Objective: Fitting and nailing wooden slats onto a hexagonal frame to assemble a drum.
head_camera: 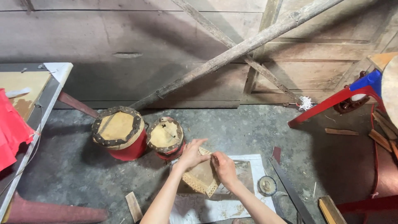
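Head view: I see both hands working a tan hide piece [202, 176] with a punched, dotted edge, low centre over a white sheet [244, 205] on the concrete floor [74, 166]. Left hand [191, 154] has its grip closed on the top edge at 12 o'clock of the piece; right hand [225, 168] pinches the edge at 3 o'clock. Both grips are clamped on the hide, fingers together.

My read on doing this well: keep tension even between the two hands, hold close to the punched border, don't let the hide buckle.

Containers: small round tin [267, 185] at 3 o'clock of the hands, on the sheet; contents look greyish, can't tell what.

Nearby: two red drums at 10 o'clock, large drum [119, 132] and small drum [166, 137], touching side by side, skins on, rims studded. Saw blade [290, 188] lies at 4 o'clock. Red cloth [11, 130] hangs off the worktop [39, 112] at 9 o'clock.
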